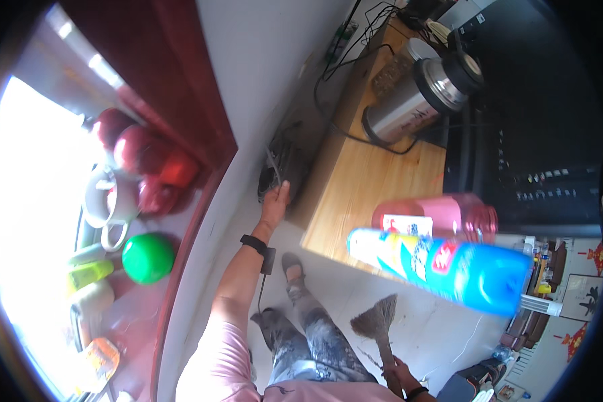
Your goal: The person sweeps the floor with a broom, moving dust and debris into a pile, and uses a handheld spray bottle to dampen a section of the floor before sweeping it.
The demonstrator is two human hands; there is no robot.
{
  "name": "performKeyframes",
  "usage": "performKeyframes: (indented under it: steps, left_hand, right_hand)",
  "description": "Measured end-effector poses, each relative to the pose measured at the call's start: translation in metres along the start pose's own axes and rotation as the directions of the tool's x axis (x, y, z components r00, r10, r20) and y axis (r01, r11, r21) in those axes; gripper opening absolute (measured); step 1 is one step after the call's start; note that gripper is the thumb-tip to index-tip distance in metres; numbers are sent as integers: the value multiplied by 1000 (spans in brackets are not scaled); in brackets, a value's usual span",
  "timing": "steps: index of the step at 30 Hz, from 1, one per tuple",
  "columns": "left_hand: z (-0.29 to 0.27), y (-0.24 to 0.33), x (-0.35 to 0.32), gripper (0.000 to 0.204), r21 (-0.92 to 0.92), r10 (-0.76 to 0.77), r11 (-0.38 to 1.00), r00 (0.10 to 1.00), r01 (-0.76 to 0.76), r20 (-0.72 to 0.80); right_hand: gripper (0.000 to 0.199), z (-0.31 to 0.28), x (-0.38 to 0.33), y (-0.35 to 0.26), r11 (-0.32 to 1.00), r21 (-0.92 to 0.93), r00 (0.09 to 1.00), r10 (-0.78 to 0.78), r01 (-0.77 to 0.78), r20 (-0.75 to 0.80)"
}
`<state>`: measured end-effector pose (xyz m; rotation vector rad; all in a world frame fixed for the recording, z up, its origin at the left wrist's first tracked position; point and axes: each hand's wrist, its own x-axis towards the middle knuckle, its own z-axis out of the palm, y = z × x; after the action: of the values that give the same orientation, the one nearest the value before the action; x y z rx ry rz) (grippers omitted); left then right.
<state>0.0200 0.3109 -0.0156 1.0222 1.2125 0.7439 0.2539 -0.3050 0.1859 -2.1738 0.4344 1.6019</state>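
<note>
The broom (380, 323) is in the right hand (400, 372), gripped on its handle just below the fan of brown bristles, low at the frame's bottom edge above the pale tiled floor (442, 335). I judge it light and easy to swing; the handle is stiff, the bristles are soft and springy, and nothing about it looks fragile. A grip higher up the handle, away from the bristle head, would probably give better reach and control (the present hold sits very close to the bristles).

The left hand (275, 201) stretches out to a dark object (283, 164) wedged between the white wall (261, 67) and the end of the wooden surface (362, 181); the fingers rest on it, but whether they close around it I cannot tell. A black band (253, 242) circles that wrist.

On the surface stand a steel kettle (415, 94) with a black lid, its cable trailing, a pink transparent bottle (442, 218) and a blue spray can (442, 264), both near the front edge. To the left, a red-framed windowsill (181, 221) carries red apples (137, 151), a white cup (104, 197) and a green ball (147, 258).
</note>
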Motion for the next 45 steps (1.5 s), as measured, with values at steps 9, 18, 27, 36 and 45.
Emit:
performKeyframes:
  steps: [9, 18, 27, 36, 45]
  left_hand:
    - [-81, 66, -214, 47, 148, 10, 989, 1000, -8, -11]
    - [-175, 2, -396, 43, 134, -253, 949, 943, 285, -216]
    - [-254, -126, -522, 49, 255, -352, 839, 837, 481, -420]
    - [-286, -106, -551, 44, 335, -407, 734, 778, 590, -478]
    - [-299, -114, -558, 39, 332, -289, 800, 807, 499, -515]
  right_hand:
    - [54, 34, -64, 9, 970, -90, 963, -207, 225, 173]
    - [85, 99, -85, -45, 737, -492, 832, -169, 463, 529]
    - [87, 248, -23, -91, 789, -278, 742, -306, 549, 596]
    - [70, 346, -10, -115, 777, -309, 801, -383, 549, 459]
    - [67, 437, 28, -203, 645, -358, 723, -673, 675, 152]
